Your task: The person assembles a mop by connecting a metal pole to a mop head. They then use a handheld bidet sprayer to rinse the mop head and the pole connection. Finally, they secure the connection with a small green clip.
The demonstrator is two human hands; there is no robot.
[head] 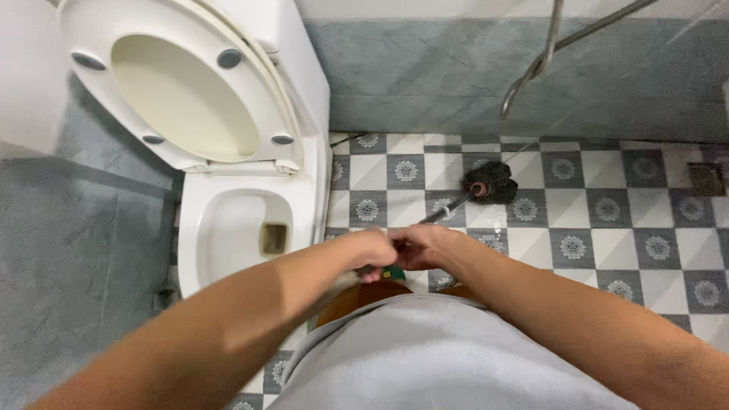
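Over the checkered floor (592,220), both hands meet on one long brush handle (448,209): the left hand (372,250) and the right hand (421,247) are each closed around it, touching one another. One dark round brush head (490,182) rests on the wet tiles near the grey wall (425,76). One white toilet (250,212) stands just left, seat and lid raised. Tiled room lies open to the right, up to one floor drain (706,178). One small green patch (393,272) shows under the hands.
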